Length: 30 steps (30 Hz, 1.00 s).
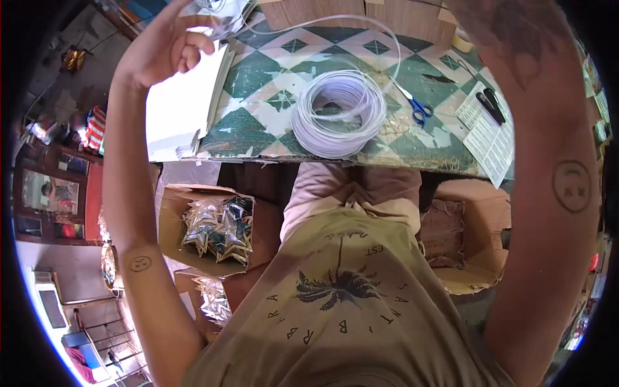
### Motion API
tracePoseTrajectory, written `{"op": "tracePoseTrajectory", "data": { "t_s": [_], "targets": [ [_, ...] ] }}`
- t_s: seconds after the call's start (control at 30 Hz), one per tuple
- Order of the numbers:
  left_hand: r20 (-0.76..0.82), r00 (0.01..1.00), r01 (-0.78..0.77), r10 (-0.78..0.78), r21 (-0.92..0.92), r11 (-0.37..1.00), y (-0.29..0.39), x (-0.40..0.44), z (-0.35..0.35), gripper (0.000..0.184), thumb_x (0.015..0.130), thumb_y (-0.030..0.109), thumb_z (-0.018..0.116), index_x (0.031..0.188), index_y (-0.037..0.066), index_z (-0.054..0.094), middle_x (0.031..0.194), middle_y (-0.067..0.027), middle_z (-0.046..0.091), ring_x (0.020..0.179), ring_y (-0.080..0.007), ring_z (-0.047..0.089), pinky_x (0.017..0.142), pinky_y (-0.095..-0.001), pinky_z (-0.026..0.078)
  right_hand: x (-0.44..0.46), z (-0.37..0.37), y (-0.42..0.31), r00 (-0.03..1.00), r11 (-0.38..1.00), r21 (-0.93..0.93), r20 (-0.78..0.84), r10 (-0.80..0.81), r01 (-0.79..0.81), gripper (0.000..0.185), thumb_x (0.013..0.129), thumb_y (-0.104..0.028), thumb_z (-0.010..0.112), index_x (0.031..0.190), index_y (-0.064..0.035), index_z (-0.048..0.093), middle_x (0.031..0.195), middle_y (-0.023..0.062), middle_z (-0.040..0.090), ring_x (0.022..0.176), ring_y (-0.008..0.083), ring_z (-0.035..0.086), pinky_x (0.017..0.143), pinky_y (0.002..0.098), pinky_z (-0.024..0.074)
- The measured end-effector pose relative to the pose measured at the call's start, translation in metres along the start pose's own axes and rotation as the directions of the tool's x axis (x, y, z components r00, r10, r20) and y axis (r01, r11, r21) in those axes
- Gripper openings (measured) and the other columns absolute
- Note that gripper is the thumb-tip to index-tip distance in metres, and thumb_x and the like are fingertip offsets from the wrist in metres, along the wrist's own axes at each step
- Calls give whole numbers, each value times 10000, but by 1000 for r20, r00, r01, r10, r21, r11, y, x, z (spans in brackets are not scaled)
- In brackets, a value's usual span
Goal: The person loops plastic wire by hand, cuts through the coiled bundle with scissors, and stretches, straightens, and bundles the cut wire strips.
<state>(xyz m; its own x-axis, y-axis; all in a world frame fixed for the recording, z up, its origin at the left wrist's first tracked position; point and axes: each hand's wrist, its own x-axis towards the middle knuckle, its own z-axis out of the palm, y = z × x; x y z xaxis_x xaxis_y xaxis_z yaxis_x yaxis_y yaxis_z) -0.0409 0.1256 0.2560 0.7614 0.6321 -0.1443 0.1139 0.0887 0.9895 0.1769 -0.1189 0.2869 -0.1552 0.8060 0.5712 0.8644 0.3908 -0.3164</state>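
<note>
My left hand (171, 48) is raised at the upper left, above a stack of white sheets (174, 116). Its lower fingers are curled, and its thumb and index finger come close to a thin clear strand near the top edge; what they hold there is too small to make out. The strand arcs across to a coil of clear tubing (338, 113) lying on the worn green-and-white table (258, 122). My right forearm rises along the right side, and the hand is cut off by the top edge. Blue-handled scissors (421, 113) lie right of the coil.
Black-handled tools (491, 106) rest on a printed sheet (483, 142) at the right. Below the table, a cardboard box (225, 261) holds star-shaped pieces (216, 229), and another open box (474, 277) stands right of my legs. Cardboard (329, 13) stands along the table's far edge.
</note>
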Motion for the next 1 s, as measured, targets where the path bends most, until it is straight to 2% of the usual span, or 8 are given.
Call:
{"op": "tracePoseTrajectory", "data": {
  "t_s": [0.1, 0.17, 0.27, 0.37, 0.6, 0.67, 0.87, 1.0],
  "targets": [
    [66, 969, -245, 238, 380, 892, -12, 6, -56, 748, 1008, 658, 345, 1297, -11, 513, 1016, -190, 627, 899, -261, 659, 771, -369, 540, -62, -3, -8, 970, 934, 274, 141, 196, -229, 106, 861, -60, 583, 818, 9, 650, 668, 43, 556, 530, 140, 450, 517, 259, 402],
    [31, 984, -171, 178, -161, 972, -20, 36, -87, 1049, 870, 823, 421, 1410, -75, 419, 1304, -350, 508, 1280, -498, 497, 1091, -549, 402, -90, -3, -8, 921, 798, 461, 225, 319, -388, 108, 871, -64, 588, 813, 5, 647, 658, 34, 545, 519, 129, 434, 510, 252, 392],
    [96, 973, 229, -209, -467, 854, -74, 59, -55, 1146, 849, 892, 305, 1477, -63, 383, 1405, -306, 489, 1251, -506, 528, 1092, -601, 385, -106, 4, 2, 853, 475, 733, 284, 437, -487, 115, 885, -71, 596, 806, -1, 643, 643, 19, 528, 503, 112, 412, 501, 240, 377],
    [778, 626, 588, -55, -424, 689, -165, 54, -23, 1129, 888, 865, 210, 1416, -99, 464, 1329, -320, 571, 1293, -455, 526, 1084, -563, 417, -69, 10, 17, 839, 202, 873, 327, 435, -445, 127, 898, -78, 604, 799, -7, 638, 627, 5, 511, 487, 96, 389, 491, 229, 363],
    [644, 588, 620, 489, -747, 238, -96, 10, 28, 1045, 952, 754, 292, 1538, -105, 182, 1380, -361, 503, 1312, -533, 466, 1112, -565, 394, -12, 33, 35, 801, -115, 891, 447, 399, -440, 166, 931, -93, 622, 782, -21, 627, 592, -29, 471, 450, 58, 336, 468, 202, 329],
    [702, 564, 539, 436, -712, 450, -89, 6, 40, 948, 973, 643, 439, 1545, -69, 186, 1260, -303, 599, 1193, -432, 601, 993, -536, 509, -32, 39, 45, 771, -165, 883, 464, 436, -439, 179, 940, -98, 628, 777, -25, 624, 582, -39, 459, 439, 47, 320, 461, 195, 319],
    [789, 577, 692, 212, -610, 387, -120, 3, 96, 590, 1020, 212, 536, 1523, 30, 288, 774, -68, 622, 598, -141, 612, 525, -275, 528, -137, 66, 79, 726, 201, 910, 140, 673, -363, 756, 854, -356, 768, 1417, 33, 448, 1032, 98, 618, 863, 156, 605, 742, 281, 499],
    [802, 42, 872, 595, -320, 370, -102, 7, 132, 544, 1026, 93, 565, 1495, 329, 425, 730, -69, 619, 494, -85, 503, 385, -208, 375, -181, 114, 68, 684, 420, 897, -220, 695, -138, 1275, 598, -616, 898, 1529, 2, 285, 1451, 233, 480, 1339, 351, 474, 1149, 486, 344]
  ]
}}
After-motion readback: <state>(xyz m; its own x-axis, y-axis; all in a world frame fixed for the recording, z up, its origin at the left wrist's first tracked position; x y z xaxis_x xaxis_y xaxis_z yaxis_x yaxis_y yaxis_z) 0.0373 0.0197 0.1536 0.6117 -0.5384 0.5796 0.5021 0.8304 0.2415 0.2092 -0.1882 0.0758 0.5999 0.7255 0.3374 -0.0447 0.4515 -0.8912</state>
